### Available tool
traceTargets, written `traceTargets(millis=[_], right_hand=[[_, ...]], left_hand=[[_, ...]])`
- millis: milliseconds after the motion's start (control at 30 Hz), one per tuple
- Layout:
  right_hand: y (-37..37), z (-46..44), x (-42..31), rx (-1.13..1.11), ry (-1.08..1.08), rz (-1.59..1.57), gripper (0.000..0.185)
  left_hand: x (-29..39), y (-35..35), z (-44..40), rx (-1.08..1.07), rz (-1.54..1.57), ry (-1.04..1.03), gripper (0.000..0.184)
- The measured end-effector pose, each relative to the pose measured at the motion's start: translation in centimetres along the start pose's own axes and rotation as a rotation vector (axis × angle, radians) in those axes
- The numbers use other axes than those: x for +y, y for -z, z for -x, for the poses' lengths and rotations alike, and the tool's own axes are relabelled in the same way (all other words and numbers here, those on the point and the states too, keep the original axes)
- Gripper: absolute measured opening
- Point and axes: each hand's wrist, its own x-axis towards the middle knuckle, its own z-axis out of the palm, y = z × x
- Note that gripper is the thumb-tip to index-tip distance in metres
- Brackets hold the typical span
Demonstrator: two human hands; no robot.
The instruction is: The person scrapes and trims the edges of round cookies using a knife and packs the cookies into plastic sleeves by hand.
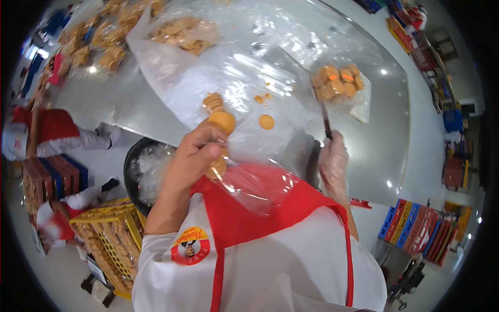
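My left hand [200,151] is closed on a clear plastic bag [254,190] with round cookies [215,169] in it; the loose end of the bag lies against my red apron. A golden round cookie [222,122] shows at the fingertips, and beyond it a short stack of cookies [212,102] lies on the plastic sheet [176,88]. One single cookie [266,122] and some crumbs rest to the right. My right hand [334,161], in a clear glove, grips the dark handle of a knife [326,117]. Its blade points toward a bag of cookies [338,83] on a white board [362,104].
A heap of cookies [187,34] lies at the far side of the metal table [384,151], with several filled bags [112,57] to its left. A lined black bin [136,174] and a yellow crate [106,244] stand at left. Two people in red and white are beyond.
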Motion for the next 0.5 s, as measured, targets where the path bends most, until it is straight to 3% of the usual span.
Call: traceTargets(millis=[100, 200, 300, 400, 467, 500], right_hand=[[-0.5, 0.7, -0.3, 0.155, 0.238, -0.155, 0.023], [0.3, 0.2, -1.8, -0.363, 0.132, 0.218, 0.021], [0.3, 0.2, -1.5, -0.31, 0.15, 0.081, 0.019], [2.5, 0.4, -3.3, -0.349, 0.227, -0.164, 0.018], [4.9, 0.5, -5.4, -0.462, 0.256, -0.339, 0.018], [5.5, 0.6, -6.3, -0.42, 0.395, -0.339, 0.017]], left_hand=[[0.7, -0.4, 0.1, -0.028, 0.004, -0.004, 0.06], [0.8, -0.9, 0.1, -0.037, 0.039, -0.087, 0.027], [1.4, -1.4, 0.4, 0.007, 0.021, -0.113, 0.023], [1.6, -1.4, 0.4, 0.008, -0.096, -0.143, 0.024], [1.9, -2.1, 0.4, 0.024, -0.137, -0.122, 0.042], [2.0, -2.3, 0.5, 0.029, -0.158, -0.11, 0.052]])
